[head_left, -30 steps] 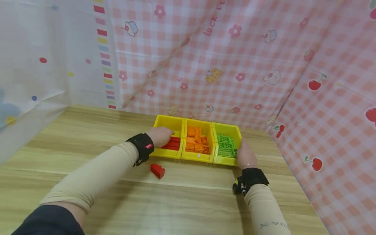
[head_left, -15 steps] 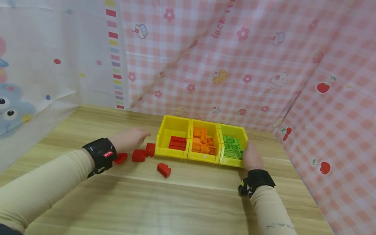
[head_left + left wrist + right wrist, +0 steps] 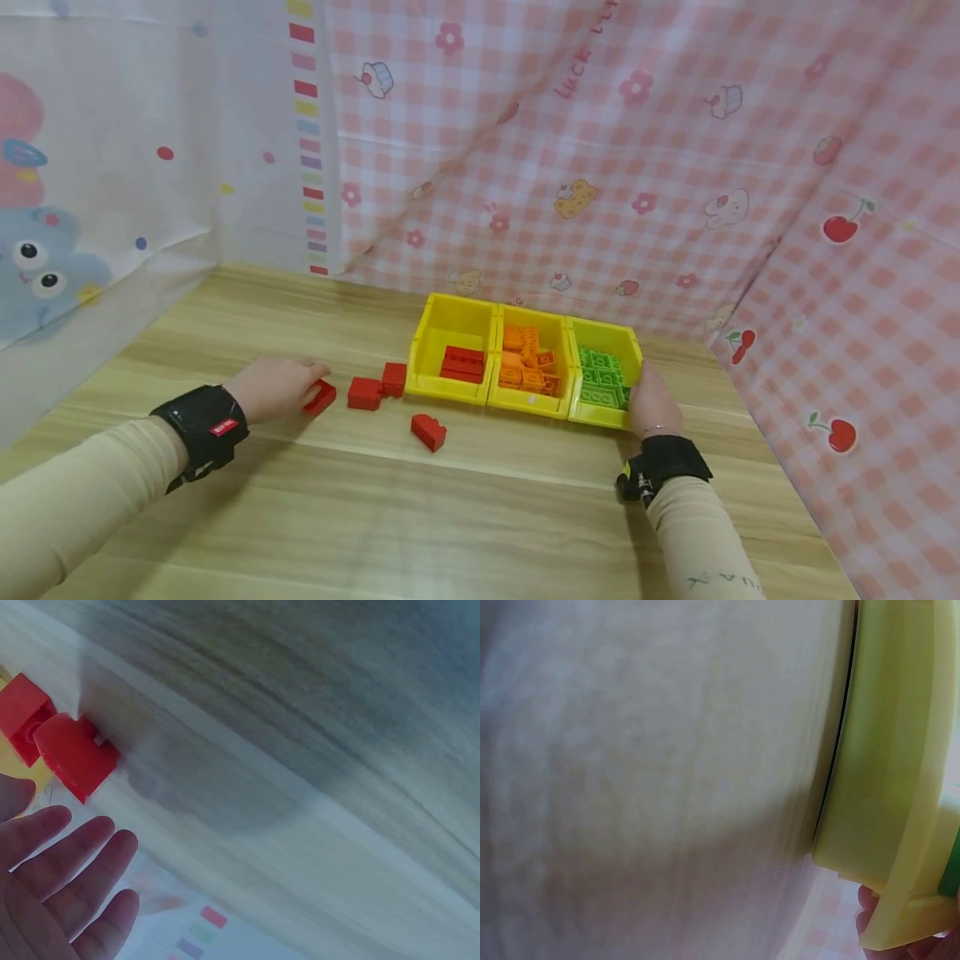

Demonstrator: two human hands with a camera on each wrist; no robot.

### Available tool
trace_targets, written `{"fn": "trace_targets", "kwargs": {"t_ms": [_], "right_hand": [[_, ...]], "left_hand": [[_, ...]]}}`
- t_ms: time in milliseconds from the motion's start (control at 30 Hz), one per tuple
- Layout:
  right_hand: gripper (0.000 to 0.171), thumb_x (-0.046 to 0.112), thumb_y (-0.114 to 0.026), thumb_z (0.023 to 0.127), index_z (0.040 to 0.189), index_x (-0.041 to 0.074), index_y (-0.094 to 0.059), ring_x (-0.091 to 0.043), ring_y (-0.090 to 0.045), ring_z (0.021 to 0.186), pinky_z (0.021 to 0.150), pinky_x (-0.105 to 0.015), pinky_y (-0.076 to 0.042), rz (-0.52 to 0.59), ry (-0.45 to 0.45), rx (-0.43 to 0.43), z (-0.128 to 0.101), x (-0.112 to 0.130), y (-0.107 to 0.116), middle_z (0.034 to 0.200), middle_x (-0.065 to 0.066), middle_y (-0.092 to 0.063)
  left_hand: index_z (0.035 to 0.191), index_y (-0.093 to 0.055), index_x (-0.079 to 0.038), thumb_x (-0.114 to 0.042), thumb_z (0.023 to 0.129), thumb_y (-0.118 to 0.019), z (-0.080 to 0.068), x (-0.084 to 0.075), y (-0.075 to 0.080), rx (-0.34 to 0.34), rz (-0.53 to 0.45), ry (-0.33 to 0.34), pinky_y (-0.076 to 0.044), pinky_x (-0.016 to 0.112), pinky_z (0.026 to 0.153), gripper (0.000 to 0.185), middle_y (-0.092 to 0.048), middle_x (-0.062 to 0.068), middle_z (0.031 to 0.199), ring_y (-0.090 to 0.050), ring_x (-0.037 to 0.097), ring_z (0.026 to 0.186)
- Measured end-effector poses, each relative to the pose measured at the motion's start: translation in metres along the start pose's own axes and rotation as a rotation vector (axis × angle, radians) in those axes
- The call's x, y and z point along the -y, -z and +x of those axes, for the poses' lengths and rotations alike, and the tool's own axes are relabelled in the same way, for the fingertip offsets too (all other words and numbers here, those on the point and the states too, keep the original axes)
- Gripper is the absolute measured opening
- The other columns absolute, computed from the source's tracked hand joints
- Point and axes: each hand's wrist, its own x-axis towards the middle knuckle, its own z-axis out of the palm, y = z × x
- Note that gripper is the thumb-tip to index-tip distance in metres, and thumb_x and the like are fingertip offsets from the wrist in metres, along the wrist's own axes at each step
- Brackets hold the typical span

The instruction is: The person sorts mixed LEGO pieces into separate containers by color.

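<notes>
Four red bricks lay on the bench left of the yellow bins: the flat one farthest from the bins touched the fingertips of the left hand, whose fingers were straight and spread, holding nothing. Two blocky ones sat between it and the bins, touching each other, and a rounded one lay nearer the person. At the bins' right end, the right hand held the wall of the bin of green bricks.

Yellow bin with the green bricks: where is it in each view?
Head: the yellow bin is rightmost of the three, right of centre, with the right hand on its outer side.
Left wrist: not in it.
Right wrist: its yellow wall fills the right edge.
Shared landmark: the wooden table, also seen at.
</notes>
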Motion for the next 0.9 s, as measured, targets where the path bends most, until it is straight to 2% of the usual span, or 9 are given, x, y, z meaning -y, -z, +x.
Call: {"fn": "trace_targets", "kwargs": {"t_ms": [233,333,533,733,900], "right_hand": [[0.047,0.010,-0.027,0.100,0.145,-0.004,-0.020,-0.041,-0.042,0.121,0.098,-0.052,-0.033,-0.010,-0.013,0.002,-0.001,-0.001,-0.001,0.135,-0.028,-0.040],[0.047,0.010,-0.027,0.100,0.145,-0.004,-0.020,-0.041,-0.043,0.120,0.097,-0.052,-0.034,-0.008,-0.020,0.006,-0.001,0.000,0.000,0.135,-0.028,-0.040],[0.047,0.011,-0.026,0.101,0.145,-0.003,-0.019,-0.040,-0.044,0.119,0.096,-0.053,-0.035,-0.010,-0.023,0.011,0.001,-0.001,0.000,0.134,-0.027,-0.041],[0.048,0.011,-0.026,0.100,0.146,-0.002,-0.019,-0.039,-0.042,0.122,0.097,-0.052,-0.034,-0.006,-0.034,0.009,0.001,-0.002,-0.001,0.137,-0.026,-0.039],[0.048,0.010,-0.026,0.100,0.146,-0.001,-0.019,-0.039,-0.042,0.122,0.097,-0.052,-0.034,-0.002,-0.047,0.011,0.002,0.000,-0.001,0.137,-0.026,-0.039]], "left_hand": [[0.110,-0.061,0.002,-0.025,0.084,-0.065,0.001,-0.001,-0.001,0.124,-0.001,0.026,-0.050,0.045,0.066,0.038,-0.063,0.014,0.099,-0.063,0.027,0.079],[0.112,-0.061,0.002,-0.027,0.081,-0.068,0.001,-0.001,-0.002,0.144,0.016,0.025,-0.050,0.043,0.063,0.043,-0.063,0.014,0.101,-0.061,0.024,0.076],[0.105,-0.061,-0.001,-0.023,0.077,-0.072,0.002,-0.002,-0.003,0.132,0.026,-0.007,-0.048,0.037,0.057,0.038,-0.060,0.006,0.087,-0.054,0.018,0.064],[0.099,-0.061,0.000,-0.013,0.077,-0.069,0.005,0.000,-0.001,0.110,-0.047,-0.040,-0.046,0.035,0.058,0.027,-0.056,0.002,0.079,-0.051,0.016,0.063],[0.097,-0.060,0.002,-0.010,0.076,-0.072,0.013,0.002,0.010,0.024,-0.043,-0.065,-0.047,0.036,0.057,0.026,-0.053,0.004,0.074,-0.053,0.017,0.062]]}}
